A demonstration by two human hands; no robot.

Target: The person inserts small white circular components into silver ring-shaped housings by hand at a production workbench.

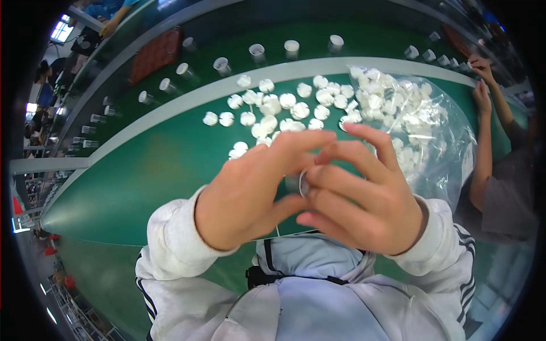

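Over the green work surface, both of my hands meet around a small grey cylinder with a pale rim [294, 183]. My left hand [242, 190] grips its body, thumb below and fingers above. My right hand [369, 204] is curled at the rimmed end, its fingertips against the rim and one finger raised. Slight blur and the fingers hide most of the cylinder, so I cannot tell whether a cap is in it. Just beyond my hands lie many loose white round caps [268, 122], some overlapping.
A clear plastic bag [449, 133] full of white caps lies right of the loose ones. Behind a pale rail [318, 63], grey cylinders [257, 53] stand in a curved row on a green belt. A reddish-brown tray [156, 55] is far left. Another person's hands [482, 85] work at the right.
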